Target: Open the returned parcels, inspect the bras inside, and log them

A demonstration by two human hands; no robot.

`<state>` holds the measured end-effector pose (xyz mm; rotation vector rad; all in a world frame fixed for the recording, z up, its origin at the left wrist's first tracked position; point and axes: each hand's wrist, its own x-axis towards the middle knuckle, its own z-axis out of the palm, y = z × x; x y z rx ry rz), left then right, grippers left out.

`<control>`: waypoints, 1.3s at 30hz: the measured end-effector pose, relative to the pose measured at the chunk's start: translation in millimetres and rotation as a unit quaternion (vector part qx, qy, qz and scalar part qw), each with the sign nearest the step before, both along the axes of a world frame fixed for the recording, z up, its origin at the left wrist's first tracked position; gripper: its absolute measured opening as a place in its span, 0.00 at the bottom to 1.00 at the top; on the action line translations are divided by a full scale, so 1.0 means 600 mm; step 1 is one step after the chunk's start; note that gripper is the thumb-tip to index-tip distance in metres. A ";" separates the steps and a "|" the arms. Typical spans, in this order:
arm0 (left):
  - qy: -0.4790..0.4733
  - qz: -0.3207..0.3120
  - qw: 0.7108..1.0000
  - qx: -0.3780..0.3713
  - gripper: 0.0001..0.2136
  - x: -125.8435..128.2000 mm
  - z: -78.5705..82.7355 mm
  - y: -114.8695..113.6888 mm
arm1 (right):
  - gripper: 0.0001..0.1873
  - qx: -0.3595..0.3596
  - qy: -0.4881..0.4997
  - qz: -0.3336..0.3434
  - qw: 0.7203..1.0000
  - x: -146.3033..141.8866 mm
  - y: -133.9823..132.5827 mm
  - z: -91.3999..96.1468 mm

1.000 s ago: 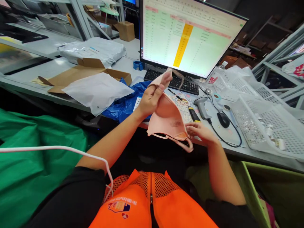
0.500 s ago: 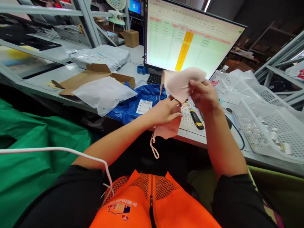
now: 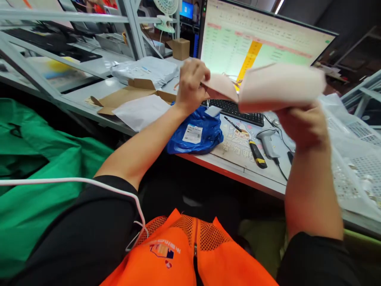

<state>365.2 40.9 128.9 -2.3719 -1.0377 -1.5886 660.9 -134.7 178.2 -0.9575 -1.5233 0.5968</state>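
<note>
A pale pink bra (image 3: 279,87) is stretched out between my two hands, raised in front of the monitor and blurred by motion. My left hand (image 3: 193,85) is closed on its left end, fingers curled over the edge. At the other end, my right hand (image 3: 308,125) grips the larger cup from below, its fingers partly hidden behind the fabric. Under the bra, a crumpled blue plastic bag (image 3: 208,135) with a white shipping label lies at the desk edge. A white tag (image 3: 213,111) rests on top of the bag.
On the desk are a keyboard (image 3: 253,118), a pen (image 3: 232,124), a yellow-black utility knife (image 3: 257,154) and a grey barcode scanner (image 3: 268,143). An opened cardboard box (image 3: 127,95) and white sheet (image 3: 143,111) lie left. White plastic baskets (image 3: 366,159) stand right. A monitor (image 3: 226,47) stands behind.
My hands have moved apart and up, my left hand to the left and my right hand to the right. The bra, bunched and hanging before, is now spread between them.
</note>
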 end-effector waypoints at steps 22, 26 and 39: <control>0.237 -0.070 0.860 -0.446 0.39 0.072 -0.138 0.045 | 0.17 -0.215 -0.162 -0.052 0.962 0.023 -0.026 -0.242; 0.292 -0.035 0.880 -0.373 0.46 0.069 -0.133 0.032 | 0.22 -0.265 -0.134 0.067 0.953 0.002 -0.043 -0.195; 0.198 -0.183 0.953 -0.139 0.15 0.073 -0.066 0.045 | 0.20 -0.194 0.159 -0.140 0.958 0.004 -0.016 -0.256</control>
